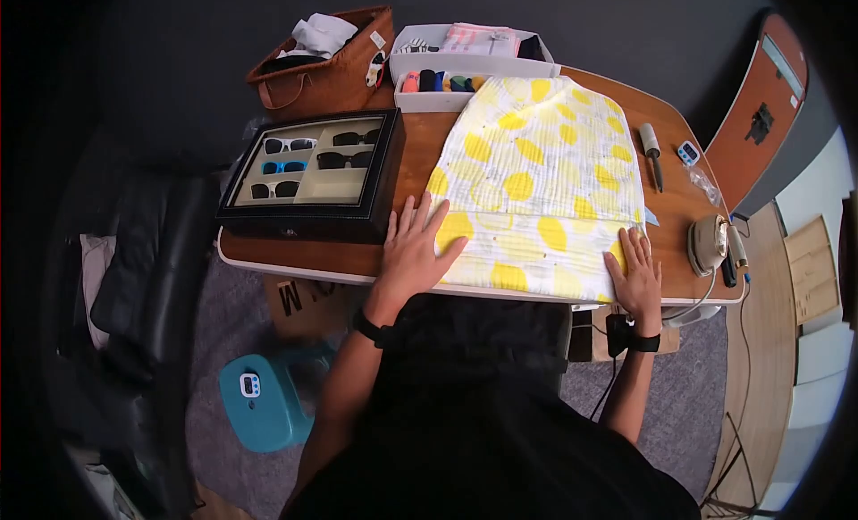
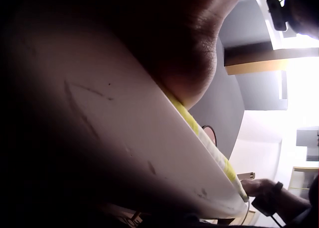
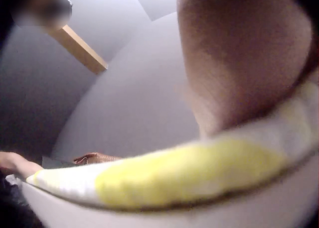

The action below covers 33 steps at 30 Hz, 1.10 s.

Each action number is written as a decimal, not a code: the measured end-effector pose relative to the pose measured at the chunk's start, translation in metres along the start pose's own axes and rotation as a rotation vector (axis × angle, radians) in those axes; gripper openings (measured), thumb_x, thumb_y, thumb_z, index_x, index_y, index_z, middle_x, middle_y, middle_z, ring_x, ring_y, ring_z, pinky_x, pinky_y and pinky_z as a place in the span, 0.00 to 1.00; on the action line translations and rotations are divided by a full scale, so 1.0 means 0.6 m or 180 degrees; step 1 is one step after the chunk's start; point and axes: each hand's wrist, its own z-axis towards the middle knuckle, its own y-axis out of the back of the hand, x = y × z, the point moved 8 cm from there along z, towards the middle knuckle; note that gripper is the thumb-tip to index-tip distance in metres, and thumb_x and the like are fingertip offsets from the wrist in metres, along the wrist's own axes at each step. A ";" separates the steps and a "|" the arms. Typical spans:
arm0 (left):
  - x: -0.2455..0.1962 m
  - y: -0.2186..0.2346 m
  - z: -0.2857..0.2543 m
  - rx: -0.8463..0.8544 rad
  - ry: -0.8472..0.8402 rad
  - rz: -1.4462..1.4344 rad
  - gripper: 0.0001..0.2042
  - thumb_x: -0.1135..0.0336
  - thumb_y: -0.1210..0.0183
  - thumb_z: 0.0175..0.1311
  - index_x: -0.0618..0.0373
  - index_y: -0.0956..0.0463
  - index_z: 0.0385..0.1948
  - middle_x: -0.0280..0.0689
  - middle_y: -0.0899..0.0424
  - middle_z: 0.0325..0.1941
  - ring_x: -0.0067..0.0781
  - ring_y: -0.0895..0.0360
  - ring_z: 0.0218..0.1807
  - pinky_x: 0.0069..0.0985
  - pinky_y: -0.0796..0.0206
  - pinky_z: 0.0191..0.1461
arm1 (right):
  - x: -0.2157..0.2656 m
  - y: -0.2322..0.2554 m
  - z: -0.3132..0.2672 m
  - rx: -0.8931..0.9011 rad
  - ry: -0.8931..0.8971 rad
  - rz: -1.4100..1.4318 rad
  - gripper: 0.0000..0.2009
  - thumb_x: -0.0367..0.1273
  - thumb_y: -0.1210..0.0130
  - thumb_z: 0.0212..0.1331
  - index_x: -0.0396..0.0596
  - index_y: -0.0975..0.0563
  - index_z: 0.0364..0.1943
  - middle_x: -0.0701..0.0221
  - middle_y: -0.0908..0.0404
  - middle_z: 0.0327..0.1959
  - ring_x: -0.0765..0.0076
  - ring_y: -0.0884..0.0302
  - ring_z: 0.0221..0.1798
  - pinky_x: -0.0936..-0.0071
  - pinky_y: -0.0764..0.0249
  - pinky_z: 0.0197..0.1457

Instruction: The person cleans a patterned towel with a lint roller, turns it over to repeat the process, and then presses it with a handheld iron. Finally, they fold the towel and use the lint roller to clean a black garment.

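A white cloth with yellow lemon shapes lies spread on the wooden table, its near edge along the table's front. My left hand rests flat on its left front corner, fingers straight and spread. At the right front corner my right hand lies on the cloth with its fingers extended. In the left wrist view the left hand's heel presses on the cloth at the table edge. The right wrist view shows the right hand above the cloth; its fingers are hidden there.
Left of the cloth stands a black case of sunglasses. Behind are a brown basket and white boxes. To the right lie a lint roller, a small timer and a beige corded device.
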 end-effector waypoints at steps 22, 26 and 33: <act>-0.023 0.002 0.039 0.0787 -0.0312 0.0287 0.36 0.39 0.46 0.70 0.54 0.34 0.72 0.57 0.43 0.79 0.61 0.54 0.82 0.53 0.63 0.83 | 0.239 -0.205 0.365 0.1325 0.1514 0.0499 0.42 0.67 0.60 0.68 0.63 0.45 0.80 0.58 0.60 0.84 0.53 0.70 0.87 0.51 0.70 0.86; -0.107 0.012 0.137 0.0820 -0.0788 0.0143 0.37 0.39 0.44 0.69 0.58 0.34 0.71 0.59 0.41 0.78 0.59 0.51 0.82 0.51 0.61 0.83 | 0.241 -0.195 0.360 0.1285 0.1495 0.0488 0.40 0.66 0.59 0.68 0.64 0.43 0.79 0.57 0.58 0.84 0.52 0.68 0.86 0.51 0.68 0.86; -0.128 -0.075 0.329 0.0269 -0.0431 -0.0932 0.36 0.44 0.41 0.67 0.62 0.34 0.70 0.59 0.37 0.76 0.60 0.44 0.79 0.42 0.51 0.81 | 0.236 -0.197 0.366 0.1000 0.1638 0.0838 0.35 0.53 0.46 0.67 0.62 0.37 0.77 0.55 0.52 0.83 0.49 0.59 0.85 0.46 0.62 0.84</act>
